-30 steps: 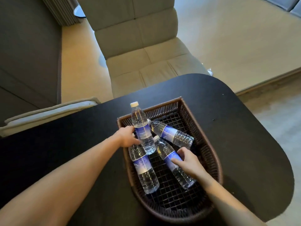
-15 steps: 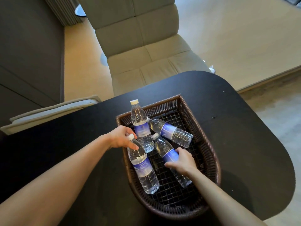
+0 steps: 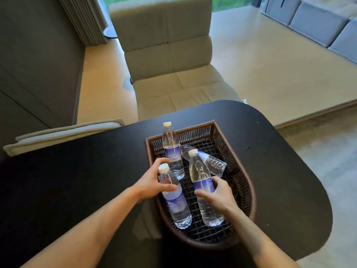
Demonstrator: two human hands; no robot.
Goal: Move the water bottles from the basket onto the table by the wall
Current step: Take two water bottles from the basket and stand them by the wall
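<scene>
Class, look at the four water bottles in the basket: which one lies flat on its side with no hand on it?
The bottle at the back right, lying across the basket floor. The back-left bottle stands propped; the other two are gripped.

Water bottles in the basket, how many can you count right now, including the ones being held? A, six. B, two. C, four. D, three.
C: the left hand grips one bottle, the right hand grips a second, a third leans at the far left corner of the basket, and a fourth lies on its side behind the held one.
</scene>
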